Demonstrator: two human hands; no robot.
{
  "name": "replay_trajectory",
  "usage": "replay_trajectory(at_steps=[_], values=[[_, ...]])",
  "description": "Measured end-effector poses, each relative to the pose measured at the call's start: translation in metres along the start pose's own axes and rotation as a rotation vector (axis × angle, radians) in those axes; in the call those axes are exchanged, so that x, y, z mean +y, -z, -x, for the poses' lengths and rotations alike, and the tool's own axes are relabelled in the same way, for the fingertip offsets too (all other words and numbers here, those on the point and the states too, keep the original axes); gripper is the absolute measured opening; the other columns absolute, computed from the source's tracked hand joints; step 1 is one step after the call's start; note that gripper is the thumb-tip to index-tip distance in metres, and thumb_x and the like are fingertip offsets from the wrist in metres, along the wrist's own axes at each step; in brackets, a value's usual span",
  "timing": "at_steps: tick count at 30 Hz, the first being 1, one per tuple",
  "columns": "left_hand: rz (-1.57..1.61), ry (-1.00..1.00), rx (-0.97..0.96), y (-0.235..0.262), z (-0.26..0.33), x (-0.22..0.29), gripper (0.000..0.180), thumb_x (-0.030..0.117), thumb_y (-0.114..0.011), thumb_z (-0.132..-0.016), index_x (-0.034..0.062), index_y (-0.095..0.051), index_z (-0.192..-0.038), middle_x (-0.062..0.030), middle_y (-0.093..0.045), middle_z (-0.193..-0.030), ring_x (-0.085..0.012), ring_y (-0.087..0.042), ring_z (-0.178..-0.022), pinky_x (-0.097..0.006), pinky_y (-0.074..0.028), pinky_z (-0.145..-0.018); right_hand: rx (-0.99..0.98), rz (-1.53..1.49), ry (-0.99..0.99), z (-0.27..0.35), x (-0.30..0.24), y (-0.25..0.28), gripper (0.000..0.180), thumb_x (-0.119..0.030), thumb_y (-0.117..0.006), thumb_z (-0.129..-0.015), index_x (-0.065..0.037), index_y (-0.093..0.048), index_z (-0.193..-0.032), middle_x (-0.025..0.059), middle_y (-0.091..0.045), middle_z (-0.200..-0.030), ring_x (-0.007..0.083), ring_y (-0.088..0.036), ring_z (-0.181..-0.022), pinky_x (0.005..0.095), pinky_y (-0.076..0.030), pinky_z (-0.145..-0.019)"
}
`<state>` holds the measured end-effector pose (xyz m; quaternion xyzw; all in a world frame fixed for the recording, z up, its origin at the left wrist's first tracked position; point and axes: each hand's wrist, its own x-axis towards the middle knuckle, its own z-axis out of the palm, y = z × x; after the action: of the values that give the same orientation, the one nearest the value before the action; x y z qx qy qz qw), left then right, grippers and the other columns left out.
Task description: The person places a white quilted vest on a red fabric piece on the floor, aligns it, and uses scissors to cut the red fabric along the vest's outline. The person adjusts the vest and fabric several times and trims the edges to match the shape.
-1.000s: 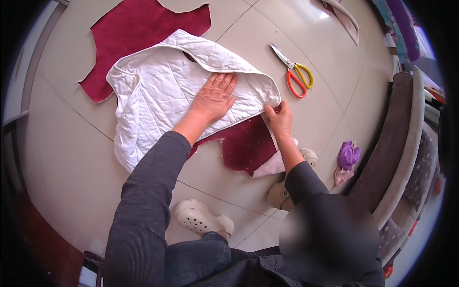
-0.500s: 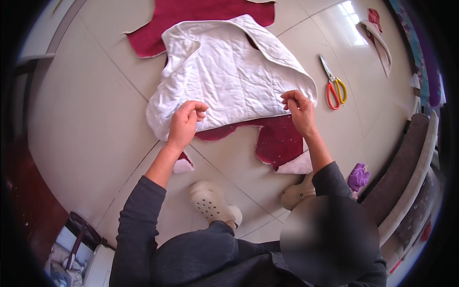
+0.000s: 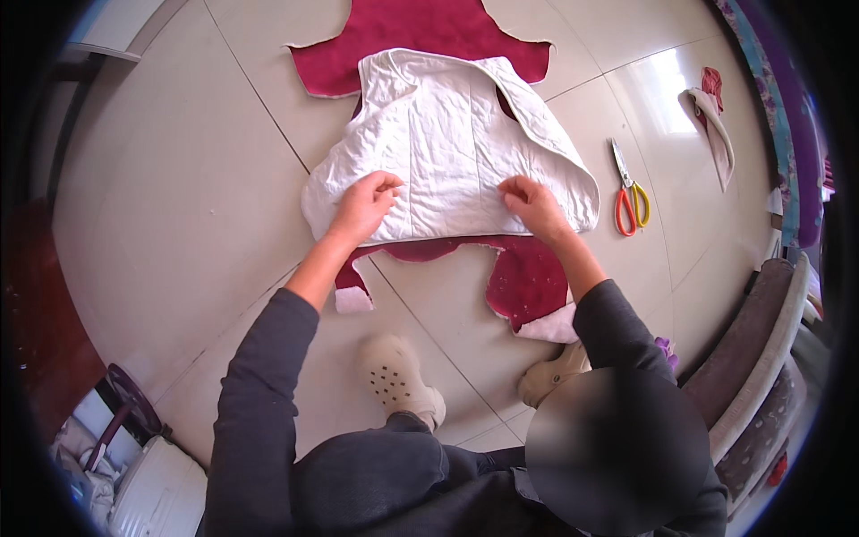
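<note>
A white quilted vest [image 3: 447, 134] lies spread on the tiled floor over a dark red piece of fabric [image 3: 420, 40], whose edges show above and below it. My left hand [image 3: 365, 206] is over the vest's lower left part, fingers curled together. Over the lower right part is my right hand [image 3: 534, 204], its fingers bent toward the thumb. Whether either hand pinches any cloth, I cannot tell; the fabric beside the fingertips lies nearly flat. Below the vest's hem, the red piece has cut-out curves and a turned-up pale pink underside [image 3: 548, 324].
Scissors [image 3: 630, 192] with one red and one yellow handle lie right of the vest. Farther right are a pale fabric scrap [image 3: 712, 134] and grey cushions [image 3: 747, 345]. My beige clogs [image 3: 394, 376] stand below the hem. A white container [image 3: 159, 490] is at lower left.
Both hands have come closer together and sit farther up from the hem; the right one shifted left across the vest. The whole view has also shifted slightly.
</note>
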<state>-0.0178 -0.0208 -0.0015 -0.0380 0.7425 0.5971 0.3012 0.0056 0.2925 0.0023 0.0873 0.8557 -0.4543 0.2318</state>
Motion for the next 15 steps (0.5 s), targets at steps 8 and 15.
replay_trajectory(at_steps=[8,15], values=[[-0.824,-0.378,0.269,0.005,0.039,-0.01,0.027,0.001,-0.052,-0.083,0.0088,-0.061,-0.108,-0.0072,-0.056,-0.098,-0.0291,-0.057,-0.094,-0.04,-0.048,-0.079,-0.051,0.706,0.214,0.024,0.011,0.072,0.019,-0.008,-0.053,-0.083,-0.011,-0.064,-0.097,0.0095,-0.06,-0.097,0.0292,-0.06,-0.095,0.0399,-0.049,-0.08],[-1.278,-0.416,0.305,0.055,0.011,-0.013,0.039,0.007,-0.049,-0.087,0.0168,-0.054,-0.125,-0.006,-0.053,-0.113,-0.0262,-0.053,-0.104,-0.04,-0.044,-0.089,-0.156,0.549,0.19,0.034,0.0,0.034,0.031,-0.004,-0.05,-0.08,-0.012,-0.06,-0.108,0.0122,-0.057,-0.104,0.0333,-0.058,-0.097,0.0416,-0.047,-0.084]])
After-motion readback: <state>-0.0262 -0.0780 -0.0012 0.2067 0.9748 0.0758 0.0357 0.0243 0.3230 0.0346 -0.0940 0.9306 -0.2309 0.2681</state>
